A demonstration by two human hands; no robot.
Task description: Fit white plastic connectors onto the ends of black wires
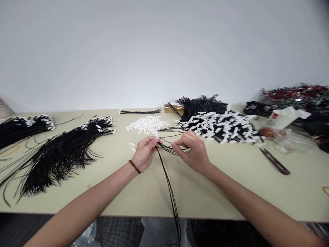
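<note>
My left hand (145, 150) pinches a white plastic connector (157, 135) at the middle of the table, with black wires running from it. Several of these black wires (168, 184) hang down over the table's front edge. To the right of the connector, my right hand (191, 150) is closed, thumb and forefinger pinched on a thin black wire (167, 141). More wires loop between the two hands. Just behind them lies a pile of loose white connectors (147, 124). Whether the pinched wire's tip sits in the connector is too small to tell.
Bundles of black wires with white ends (65, 152) lie at the left. A heap of wired white connectors (224, 128) spreads at the right, beside thread snips (275, 161), a plastic bag (297, 142) and a paper cup (283, 117). A wall (151, 48) stands behind.
</note>
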